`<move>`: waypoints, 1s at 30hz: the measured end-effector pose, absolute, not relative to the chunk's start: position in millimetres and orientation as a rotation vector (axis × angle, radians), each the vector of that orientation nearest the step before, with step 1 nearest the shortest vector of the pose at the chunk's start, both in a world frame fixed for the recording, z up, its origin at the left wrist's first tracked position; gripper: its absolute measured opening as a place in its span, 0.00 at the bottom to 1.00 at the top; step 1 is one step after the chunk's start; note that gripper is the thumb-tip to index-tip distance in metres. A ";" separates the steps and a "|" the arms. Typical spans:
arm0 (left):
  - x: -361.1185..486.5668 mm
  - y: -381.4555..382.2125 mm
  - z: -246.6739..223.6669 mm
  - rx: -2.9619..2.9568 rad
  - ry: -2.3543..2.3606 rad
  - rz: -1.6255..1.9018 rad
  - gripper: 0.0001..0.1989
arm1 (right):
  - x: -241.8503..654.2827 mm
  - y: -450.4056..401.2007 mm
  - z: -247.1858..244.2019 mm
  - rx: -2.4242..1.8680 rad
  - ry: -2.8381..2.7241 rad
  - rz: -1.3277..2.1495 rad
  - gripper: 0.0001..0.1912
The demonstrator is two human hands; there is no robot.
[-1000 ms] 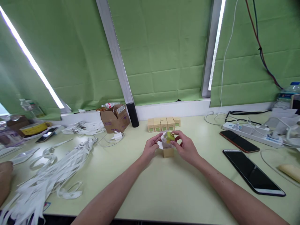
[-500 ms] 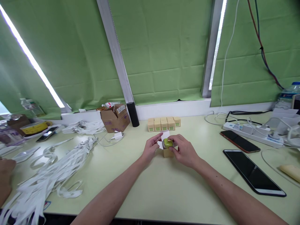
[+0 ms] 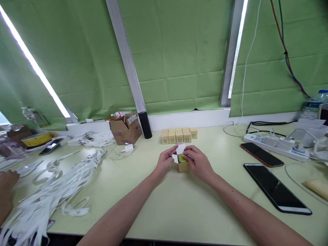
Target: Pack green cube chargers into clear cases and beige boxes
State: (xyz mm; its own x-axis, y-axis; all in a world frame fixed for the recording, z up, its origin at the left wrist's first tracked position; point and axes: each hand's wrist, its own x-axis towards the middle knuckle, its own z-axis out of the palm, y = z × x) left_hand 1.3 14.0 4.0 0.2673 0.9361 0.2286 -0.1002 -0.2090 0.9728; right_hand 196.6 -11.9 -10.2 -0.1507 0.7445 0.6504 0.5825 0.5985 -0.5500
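A small open cardboard box (image 3: 184,167) stands on the table in front of me, its white inner flaps raised. Inside it, mostly below the rim, sits a rounded green object (image 3: 181,159) whose kind I cannot make out. My left hand (image 3: 165,160) is closed on the box's flaps at the left side. The fingers of my right hand (image 3: 198,162) pinch at the top of the green object from the right. Behind the box stand several closed small cardboard boxes (image 3: 179,136) in a row.
Left lie a heap of white straps (image 3: 58,184), a brown carton (image 3: 126,130), a white charger (image 3: 128,148) and a black cylinder (image 3: 145,125). Another person's hand (image 3: 7,181) is at the left edge. Right are two phones (image 3: 276,188) (image 3: 261,154) and a power strip (image 3: 276,145).
My right hand has lowered the green object from above the box's rim down into the box. The left hand stays at the flaps. The other person's hand has shifted slightly.
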 end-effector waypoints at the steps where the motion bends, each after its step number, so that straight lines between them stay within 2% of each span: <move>1: 1.5 14.2 4.0 1.431 0.827 1.185 0.38 | 196.5 -10.7 -11.9 -1.072 -1.825 0.217 0.12; 17: -1.7 18.1 -1.2 1.446 0.797 1.176 0.36 | 193.5 -1.1 -11.3 -1.232 -1.609 0.621 0.09; 23: -1.4 18.8 -1.9 1.428 0.790 1.191 0.36 | 193.3 2.3 -14.8 -1.269 -1.583 0.662 0.09; 30: -2.3 18.5 -1.3 1.426 0.782 1.191 0.35 | 200.7 -1.1 -11.5 -1.088 -1.445 0.771 0.16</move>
State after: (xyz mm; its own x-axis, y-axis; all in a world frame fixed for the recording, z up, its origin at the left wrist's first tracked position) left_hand -2.3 18.5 -1.3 0.2855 0.9259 0.2475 -0.1405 -0.2150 0.9665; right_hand 200.7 -1.1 -11.5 0.0389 0.9249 0.3781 0.2013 0.3634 -0.9096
